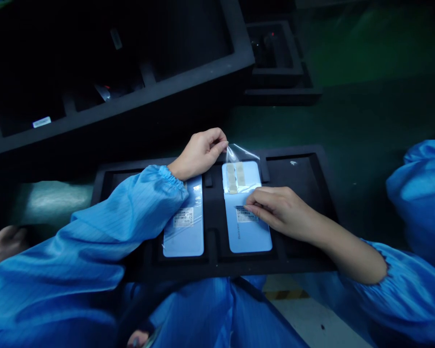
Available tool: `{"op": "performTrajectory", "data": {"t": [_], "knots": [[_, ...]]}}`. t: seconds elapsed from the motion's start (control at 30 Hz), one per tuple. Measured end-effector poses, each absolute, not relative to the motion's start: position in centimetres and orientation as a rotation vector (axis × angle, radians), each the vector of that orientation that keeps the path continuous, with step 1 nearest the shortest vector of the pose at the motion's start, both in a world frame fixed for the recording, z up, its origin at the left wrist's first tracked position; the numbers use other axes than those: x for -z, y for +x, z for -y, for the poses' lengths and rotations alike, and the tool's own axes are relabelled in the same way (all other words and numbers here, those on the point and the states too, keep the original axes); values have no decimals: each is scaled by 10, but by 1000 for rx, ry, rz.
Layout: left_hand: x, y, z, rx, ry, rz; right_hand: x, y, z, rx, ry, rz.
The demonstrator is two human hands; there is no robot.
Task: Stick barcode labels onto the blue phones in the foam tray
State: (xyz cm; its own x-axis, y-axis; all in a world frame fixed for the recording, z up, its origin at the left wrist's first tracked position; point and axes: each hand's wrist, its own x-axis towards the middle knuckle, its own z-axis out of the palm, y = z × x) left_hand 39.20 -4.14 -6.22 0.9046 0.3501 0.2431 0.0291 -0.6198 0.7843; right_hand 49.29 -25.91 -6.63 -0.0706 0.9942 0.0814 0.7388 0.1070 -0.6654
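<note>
A light-blue phone (pixel 248 237) lies back up in a slot of the black tray (pixel 210 268), with pale strips over its camera area and a printed label lower down. At its top end, my left hand (pixel 205 150) pinches the corner of a clear film (pixel 241 153), which is lifted off the upper part of the back. My right hand (pixel 284 210) is closed over the label, its fingertips pinched around something small and dark that I cannot make out. A second light-blue phone (pixel 184 241) lies in the slot to the left, partly covered by my left sleeve.
Large black trays (pixel 199 72) with dividers stand beyond, holding a few small labelled pieces. A smaller black tray (pixel 275 72) sits at the back right. Another person's hand (pixel 7 244) shows at the left edge, and a blue sleeve (pixel 420 183) at the right.
</note>
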Motion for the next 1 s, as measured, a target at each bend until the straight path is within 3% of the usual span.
{"op": "performTrajectory", "data": {"t": [0.7, 1.0], "knots": [[63, 392, 41, -458, 2239, -303, 59, 484, 263, -349, -2017, 2141], [65, 391, 41, -475, 2231, -282, 58, 500, 263, -665, -1793, 1958]]}}
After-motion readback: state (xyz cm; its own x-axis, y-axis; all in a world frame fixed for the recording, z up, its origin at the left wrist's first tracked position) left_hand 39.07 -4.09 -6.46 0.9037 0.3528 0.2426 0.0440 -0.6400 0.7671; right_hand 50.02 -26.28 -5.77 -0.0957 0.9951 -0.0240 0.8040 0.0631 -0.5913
